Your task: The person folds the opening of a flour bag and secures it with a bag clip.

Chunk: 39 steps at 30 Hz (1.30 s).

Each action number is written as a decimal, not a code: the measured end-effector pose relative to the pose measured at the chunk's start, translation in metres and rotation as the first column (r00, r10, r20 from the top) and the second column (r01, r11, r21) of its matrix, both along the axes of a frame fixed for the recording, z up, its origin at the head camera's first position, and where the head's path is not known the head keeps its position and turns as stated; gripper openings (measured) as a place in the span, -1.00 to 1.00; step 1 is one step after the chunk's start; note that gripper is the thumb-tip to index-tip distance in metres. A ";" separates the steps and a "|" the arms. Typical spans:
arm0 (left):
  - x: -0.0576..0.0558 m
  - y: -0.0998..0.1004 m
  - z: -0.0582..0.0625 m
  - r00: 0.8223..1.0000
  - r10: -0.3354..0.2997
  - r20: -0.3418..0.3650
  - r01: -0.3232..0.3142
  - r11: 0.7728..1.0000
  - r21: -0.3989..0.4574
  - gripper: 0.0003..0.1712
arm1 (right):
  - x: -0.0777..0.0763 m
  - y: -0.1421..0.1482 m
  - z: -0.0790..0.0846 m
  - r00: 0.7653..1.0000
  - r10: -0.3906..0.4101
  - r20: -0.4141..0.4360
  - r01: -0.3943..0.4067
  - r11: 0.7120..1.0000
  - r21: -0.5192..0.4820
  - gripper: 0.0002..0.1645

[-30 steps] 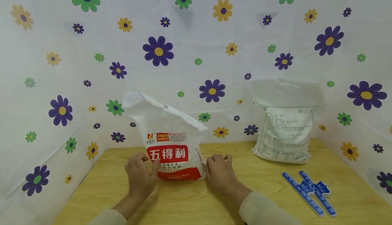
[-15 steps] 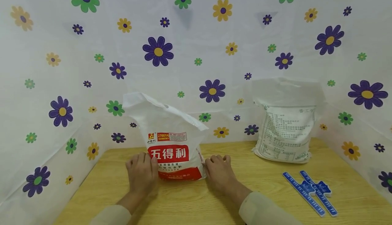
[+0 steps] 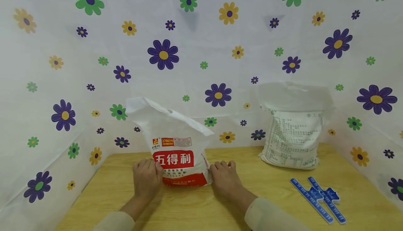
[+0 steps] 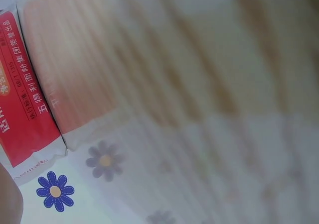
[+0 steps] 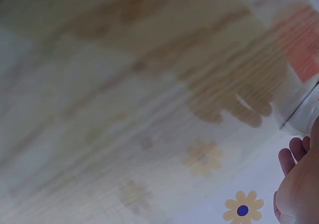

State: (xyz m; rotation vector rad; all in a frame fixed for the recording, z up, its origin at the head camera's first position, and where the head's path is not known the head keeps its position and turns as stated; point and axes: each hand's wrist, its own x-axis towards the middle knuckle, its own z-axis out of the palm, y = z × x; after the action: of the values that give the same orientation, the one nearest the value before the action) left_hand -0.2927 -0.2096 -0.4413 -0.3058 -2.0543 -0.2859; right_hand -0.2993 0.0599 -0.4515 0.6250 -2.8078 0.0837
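While the Wudeli flour bag point(image 3: 176, 145) stands left of centre on the wood-grain table point(image 3: 262, 187), our left hand point(image 3: 147, 178) grips its left side, fingers closed; our right hand point(image 3: 225, 180) pinches its lower right edge, contact partly hidden. Step, we judge: steadying. Next move calls for even pressure.

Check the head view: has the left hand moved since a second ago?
Yes, slightly: the left hand has shifted rightward, toward the red-and-white flour bag, judged against the purple backdrop flower above the table's far-left corner.
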 end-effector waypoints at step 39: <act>0.013 0.050 0.009 0.994 -0.105 0.041 0.108 0.991 -0.083 -0.63 | 0.002 0.042 -0.006 0.992 -0.121 0.037 0.122 0.992 -0.041 -0.73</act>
State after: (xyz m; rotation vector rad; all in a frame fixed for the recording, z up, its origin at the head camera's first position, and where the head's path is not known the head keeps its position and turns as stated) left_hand -0.2798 -0.1596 -0.4323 -0.4669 -2.0927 -0.2708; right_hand -0.2973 0.1024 -0.4573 0.4457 -2.8617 0.1328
